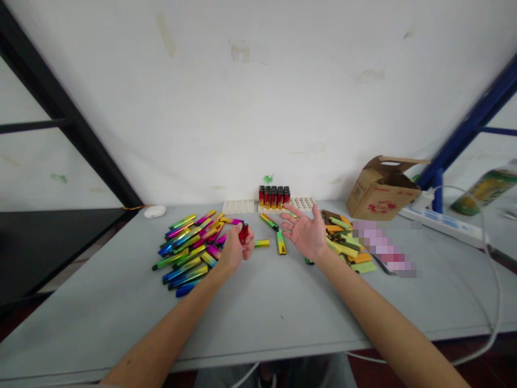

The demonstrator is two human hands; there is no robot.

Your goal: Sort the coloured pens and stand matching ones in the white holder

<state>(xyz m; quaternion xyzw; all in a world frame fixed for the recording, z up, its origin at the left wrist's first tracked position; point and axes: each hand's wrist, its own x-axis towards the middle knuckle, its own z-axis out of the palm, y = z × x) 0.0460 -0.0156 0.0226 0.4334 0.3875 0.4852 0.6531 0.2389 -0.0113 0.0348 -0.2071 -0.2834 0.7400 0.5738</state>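
Note:
My left hand (235,249) is closed around a small shiny red tube with a dark top (243,233); its exact kind I cannot make out. Palm up with fingers spread, my right hand (307,235) holds nothing. Between the hands lie a green-and-yellow shiny tube (281,242), a yellow one (262,243) and a red-and-green one (269,221). Beyond them, several red-to-yellow tubes with black tops (274,198) stand upright in a white holder with holes (264,210). A heap of multicoloured metallic tubes (194,245) spreads left of my left hand.
Right of my right hand lies a pile of yellow, orange and green flat pieces (347,242), next to a blurred phone-like object (382,248). Behind are an open cardboard box (382,191), a power strip (444,226) and white holders (238,206). A white case (155,211) sits far left.

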